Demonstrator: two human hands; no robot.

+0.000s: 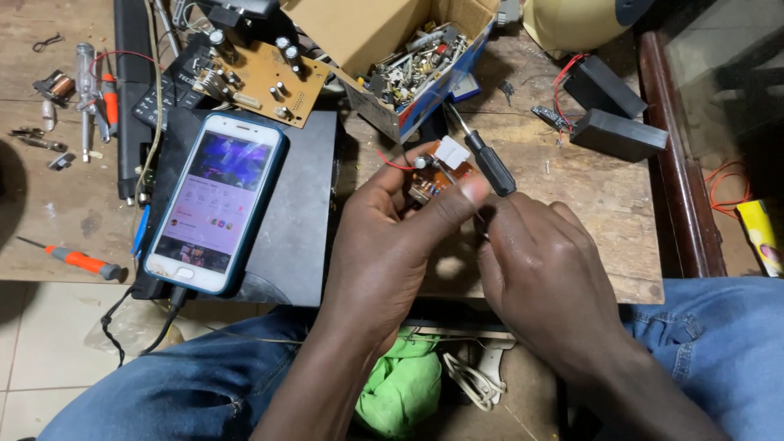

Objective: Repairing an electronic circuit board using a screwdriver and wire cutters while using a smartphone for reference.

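Observation:
My left hand [390,237] holds a small brown circuit board [442,173] with a white connector and a red wire, pinched between thumb and fingers above the wooden workbench [604,196]. My right hand [543,273] is closed just to the right of it, fingers curled near the board's lower edge; what they grip is hidden. A black-handled screwdriver [490,163] lies on the bench right behind the board, touching neither hand clearly.
A lit smartphone [216,200] lies on a black device at left. Behind are a larger circuit board [265,77] and a cardboard box of parts [412,65]. Two black blocks [612,114] sit at right. An orange screwdriver [77,261] and small tools lie at left.

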